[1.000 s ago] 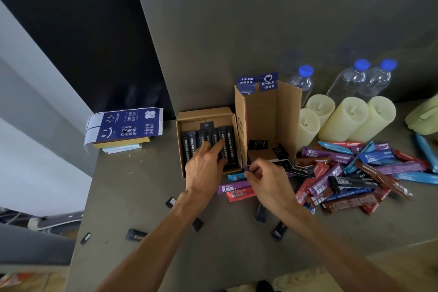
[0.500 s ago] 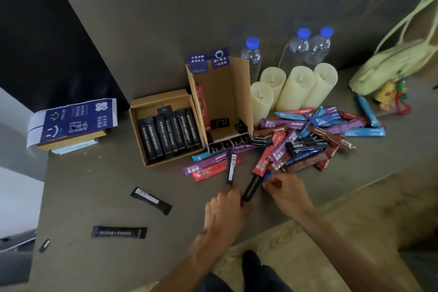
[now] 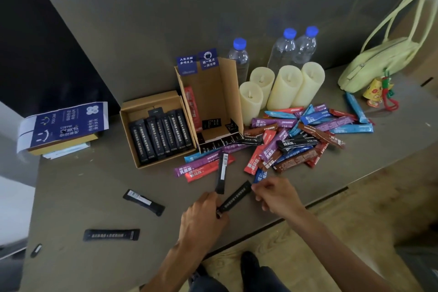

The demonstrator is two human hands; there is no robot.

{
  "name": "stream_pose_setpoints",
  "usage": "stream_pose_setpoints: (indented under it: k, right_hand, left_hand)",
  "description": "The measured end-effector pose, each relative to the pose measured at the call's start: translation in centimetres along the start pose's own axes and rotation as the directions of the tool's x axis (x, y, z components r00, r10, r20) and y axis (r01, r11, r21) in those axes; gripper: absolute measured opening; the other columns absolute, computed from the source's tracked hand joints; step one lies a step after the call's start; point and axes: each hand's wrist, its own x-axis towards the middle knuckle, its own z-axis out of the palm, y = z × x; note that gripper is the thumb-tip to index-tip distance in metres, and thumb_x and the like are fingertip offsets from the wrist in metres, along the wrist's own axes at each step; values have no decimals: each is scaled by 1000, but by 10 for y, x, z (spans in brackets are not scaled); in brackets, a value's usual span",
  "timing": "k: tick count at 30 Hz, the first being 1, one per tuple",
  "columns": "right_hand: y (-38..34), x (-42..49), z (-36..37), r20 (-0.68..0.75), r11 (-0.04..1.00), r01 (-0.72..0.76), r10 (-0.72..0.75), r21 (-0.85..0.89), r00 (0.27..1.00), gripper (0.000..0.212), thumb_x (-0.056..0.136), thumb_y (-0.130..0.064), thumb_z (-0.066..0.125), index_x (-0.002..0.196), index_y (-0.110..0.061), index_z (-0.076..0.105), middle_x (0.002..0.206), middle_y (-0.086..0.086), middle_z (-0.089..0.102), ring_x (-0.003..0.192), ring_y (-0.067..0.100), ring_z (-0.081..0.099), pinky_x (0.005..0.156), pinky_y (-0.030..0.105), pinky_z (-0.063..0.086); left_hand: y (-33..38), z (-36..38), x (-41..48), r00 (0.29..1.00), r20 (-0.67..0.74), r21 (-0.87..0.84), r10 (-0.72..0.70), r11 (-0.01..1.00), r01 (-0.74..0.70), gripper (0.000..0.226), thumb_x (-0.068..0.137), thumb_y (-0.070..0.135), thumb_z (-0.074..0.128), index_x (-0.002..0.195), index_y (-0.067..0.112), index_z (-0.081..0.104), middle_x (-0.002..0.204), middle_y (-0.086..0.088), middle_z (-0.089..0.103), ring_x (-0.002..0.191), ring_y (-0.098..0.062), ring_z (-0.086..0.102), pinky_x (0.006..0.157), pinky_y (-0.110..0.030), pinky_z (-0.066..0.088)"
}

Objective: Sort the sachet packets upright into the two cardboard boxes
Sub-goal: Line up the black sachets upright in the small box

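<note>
My left hand grips the near end of a black sachet close to the table's front edge. My right hand pinches that sachet's far end. A second black sachet lies just beyond my left fingers. The low cardboard box holds a row of several black sachets. Beside it, the tall cardboard box has one red sachet leaning on its left wall. A heap of coloured sachets spreads to the right of the boxes.
Loose black sachets lie at the front left. Three water bottles, several cream candles and a green bag stand at the back right. A blue printed carton lies at the left.
Both hands have drawn back from the boxes to the table's front edge and now hold one black sachet between them. The view has tilted down and to the right.
</note>
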Motion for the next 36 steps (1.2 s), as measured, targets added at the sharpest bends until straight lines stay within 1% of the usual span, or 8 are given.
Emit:
stream_pose_setpoints:
  k: [4, 7, 11, 14, 21, 26, 30, 36]
  right_hand:
    - [-10, -6, 9, 94, 997, 12, -20, 79, 995, 22, 92, -32, 69, 86, -11, 73, 70, 1, 70, 51, 13, 59, 44, 18, 39]
    - [-24, -11, 12, 110, 984, 118, -133, 134, 985, 18, 93, -19, 68, 82, -5, 70, 68, 5, 66, 53, 13, 55, 50, 25, 39]
    - [-57, -15, 7, 155, 954, 292, -300, 69, 941, 17, 94, -21, 66, 83, -9, 70, 74, 16, 69, 57, 15, 57, 61, 30, 45]
    - [-87, -15, 8, 228, 926, 376, -373, 29, 900, 14, 94, -22, 66, 85, -13, 70, 75, 11, 71, 58, 14, 59, 63, 28, 48]
    - [-132, -9, 45, 175, 868, 495, -492, 31, 853, 10, 94, -20, 67, 101, -18, 73, 82, -1, 74, 65, 11, 66, 59, 24, 51]
    - [-135, 1, 81, 251, 819, 552, -507, -158, 824, 17, 97, -18, 62, 111, -15, 71, 99, -3, 69, 72, 1, 61, 57, 8, 43]
    - [-135, 5, 101, 233, 804, 535, -485, -262, 843, 21, 100, -17, 54, 116, -17, 67, 104, 3, 67, 76, 6, 63, 54, 11, 46]
    - [-134, 14, 111, 237, 765, 527, -471, -371, 850, 31, 100, -12, 52, 129, -14, 61, 125, 11, 64, 107, 20, 64, 91, 33, 55]
  left_hand:
    - [-12, -8, -5, 997, -69, -11, 28, 1000, -29, 15, 85, 41, 60, 90, 31, 50, 90, 15, 55, 83, -11, 60, 73, -30, 51]
    - [-15, -14, -2, 993, -103, -65, 60, 996, -66, 16, 84, 39, 65, 85, 33, 50, 82, 16, 51, 73, -6, 54, 68, -28, 50]
    - [-16, -32, 7, 978, -183, -210, 98, 968, -136, 12, 85, 32, 72, 92, 31, 62, 87, 18, 55, 70, -1, 54, 61, -10, 39]
    - [-15, -56, 13, 971, -212, -298, 110, 939, -171, 10, 87, 19, 71, 95, 26, 70, 81, 20, 62, 68, 1, 57, 61, -7, 40]
    - [-47, -104, 33, 913, -350, -470, -207, 882, 20, 3, 92, 20, 67, 91, 22, 69, 82, 13, 68, 76, -1, 64, 57, -6, 45]
    - [-74, -125, 79, 875, -361, -442, -321, 885, 142, 3, 87, 23, 70, 84, 22, 69, 83, 4, 72, 79, -18, 71, 77, -35, 60]
    - [-71, -125, 104, 870, -341, -434, -357, 880, 191, 2, 84, 26, 69, 85, 25, 71, 87, 0, 73, 76, -22, 72, 76, -39, 61]
    - [-59, -115, 119, 846, -337, -436, -414, 865, 250, 10, 89, 21, 68, 98, 19, 72, 90, 0, 70, 77, -18, 68, 69, -34, 60]
